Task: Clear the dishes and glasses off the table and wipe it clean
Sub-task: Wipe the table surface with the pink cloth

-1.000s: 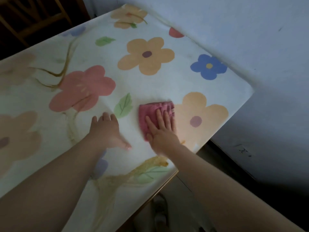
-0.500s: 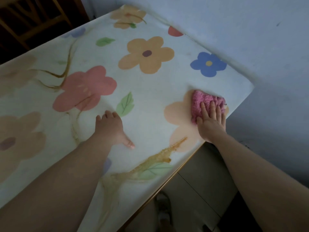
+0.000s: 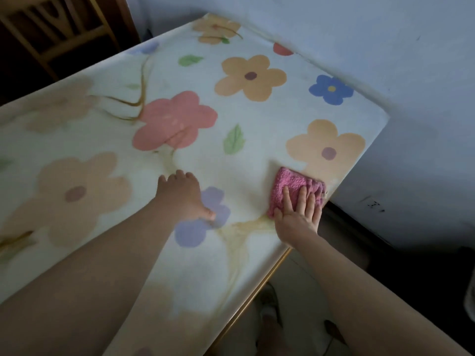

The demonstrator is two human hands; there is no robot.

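Observation:
A table with a white flowered cloth (image 3: 257,119) fills most of the view. A folded pink cloth (image 3: 290,183) lies flat on it close to the right edge, below an orange flower. My right hand (image 3: 298,214) presses flat on the pink cloth, fingers spread over its near part. My left hand (image 3: 182,196) rests palm down on the table to the left, holding nothing, thumb on a purple flower. No dishes or glasses are in view.
A pale wall (image 3: 385,47) runs along the table's far-right side. A wooden chair (image 3: 56,34) stands in the dark beyond the far-left edge. The table's wooden rim (image 3: 259,286) and floor with my shoe (image 3: 270,304) show below right.
My right hand slid the pink cloth from the table's middle out to the right edge, then back toward me along that edge. My left hand stayed flat on the table.

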